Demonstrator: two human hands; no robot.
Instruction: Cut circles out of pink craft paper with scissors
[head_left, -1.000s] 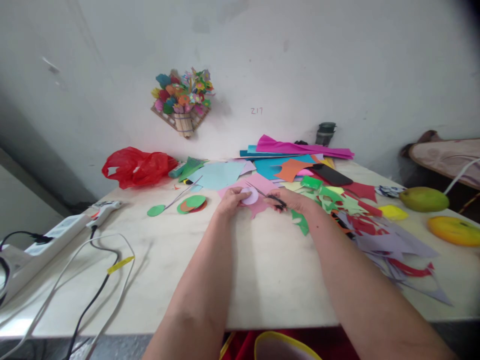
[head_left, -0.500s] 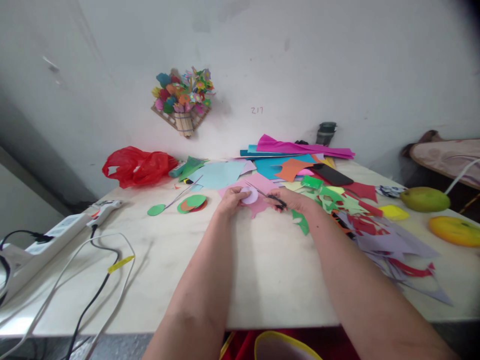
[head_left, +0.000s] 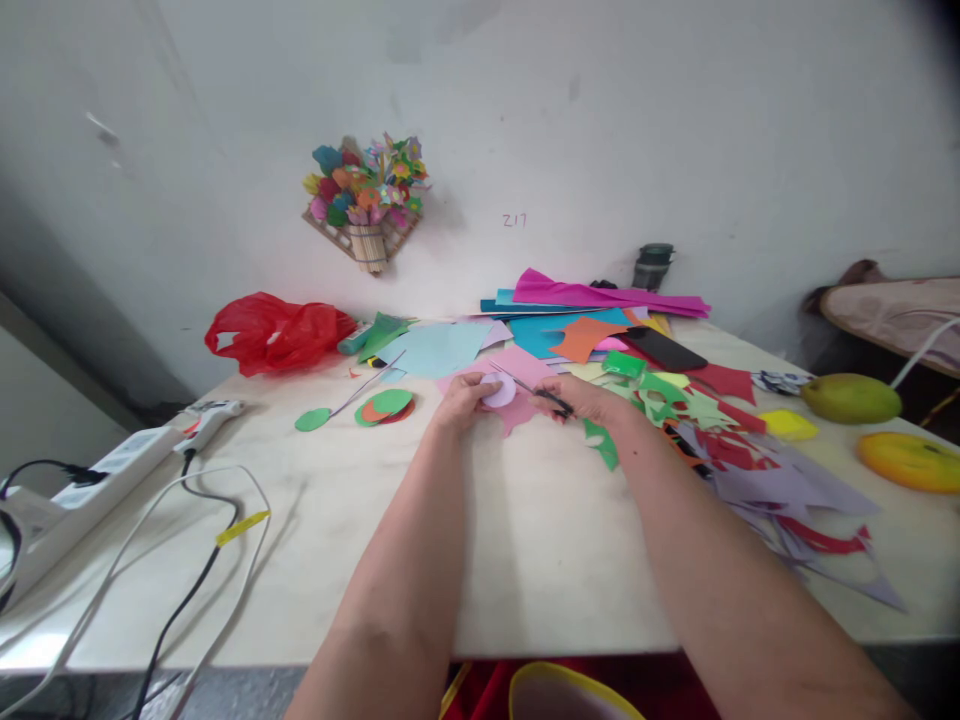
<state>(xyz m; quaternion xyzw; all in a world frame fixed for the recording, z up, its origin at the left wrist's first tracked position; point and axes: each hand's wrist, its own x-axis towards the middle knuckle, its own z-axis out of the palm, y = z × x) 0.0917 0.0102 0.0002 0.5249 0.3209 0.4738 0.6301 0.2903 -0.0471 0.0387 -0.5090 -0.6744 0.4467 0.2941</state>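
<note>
Both arms reach forward over the bench [head_left: 525, 540]. Left hand [head_left: 459, 402] pinches one pale disc [head_left: 499, 391]; right hand [head_left: 589, 400] grips one pair of scissors [head_left: 534, 392].

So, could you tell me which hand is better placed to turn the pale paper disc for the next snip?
Left, probably: the left hand pinches the pale paper disc, while the right hand is closed on the scissors, whose blades point at the disc.

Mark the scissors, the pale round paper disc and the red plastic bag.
Black-handled metal scissors [head_left: 517, 382]: head view, on the blades.
Pale round paper disc [head_left: 501, 393]: head view, at its centre.
Red plastic bag [head_left: 271, 332]: head view, on its crumpled middle.
</note>
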